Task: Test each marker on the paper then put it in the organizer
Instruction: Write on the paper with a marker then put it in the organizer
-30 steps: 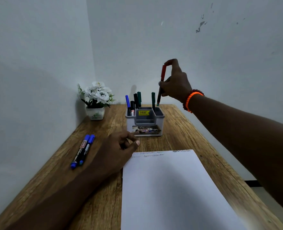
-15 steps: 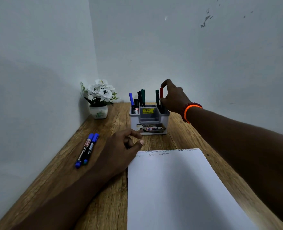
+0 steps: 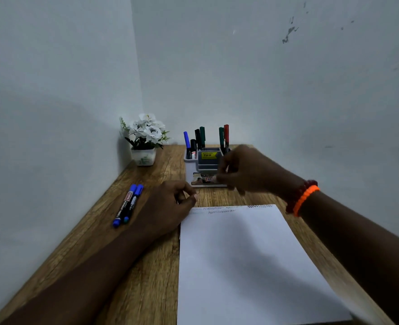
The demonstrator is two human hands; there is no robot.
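Red marker (image 3: 226,134) now dropped upright in organizer (image 3: 205,165), far right slot. Right hand (image 3: 245,170) pulled back near it, blurred, fingers loosely curled, holding nothing. Left hand (image 3: 170,205) rests on bench (image 3: 147,266), empty. Two blue markers (image 3: 128,205) left untested beside paper (image 3: 240,266).

A single wide-angle camera sits on the person's head and looks forward and down along a wooden table (image 3: 147,273) set into a room corner. The white paper (image 3: 245,266) lies nearest, filling the lower middle of the view, with both forearms entering from the bottom corners. The organizer (image 3: 204,168) and a flower pot (image 3: 144,156) stand farthest away, by the back wall. Walls fill the upper half. No second view shares the scene.
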